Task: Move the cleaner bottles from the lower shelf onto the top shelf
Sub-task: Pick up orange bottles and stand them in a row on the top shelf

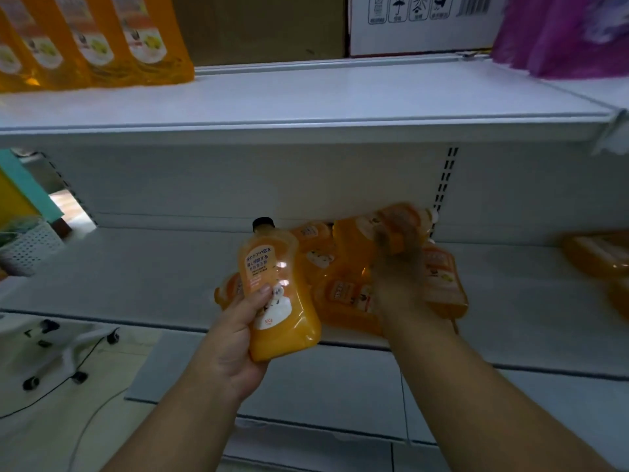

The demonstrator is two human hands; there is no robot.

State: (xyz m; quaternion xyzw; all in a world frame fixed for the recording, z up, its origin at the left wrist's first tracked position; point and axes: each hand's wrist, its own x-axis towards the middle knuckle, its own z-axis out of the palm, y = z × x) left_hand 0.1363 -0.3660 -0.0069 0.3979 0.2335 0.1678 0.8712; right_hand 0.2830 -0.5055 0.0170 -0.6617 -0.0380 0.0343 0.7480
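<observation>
My left hand [238,338] grips an orange cleaner bottle [277,291] with a black cap, held upright in front of the lower shelf [136,277]. My right hand [398,277], blurred, is curled round another orange bottle [401,223] above a pile of orange bottles [340,294] lying on the lower shelf. Several orange bottles [92,39] stand in a row at the left of the top shelf [340,97]. More orange bottles [599,257] lie on the lower shelf at the far right.
On the top shelf a cardboard box [418,25] stands at the back and a purple package [565,32] at the right. A white perforated basket [23,247] sits at the left. On the floor lie a white wheeled base [64,349] and cables.
</observation>
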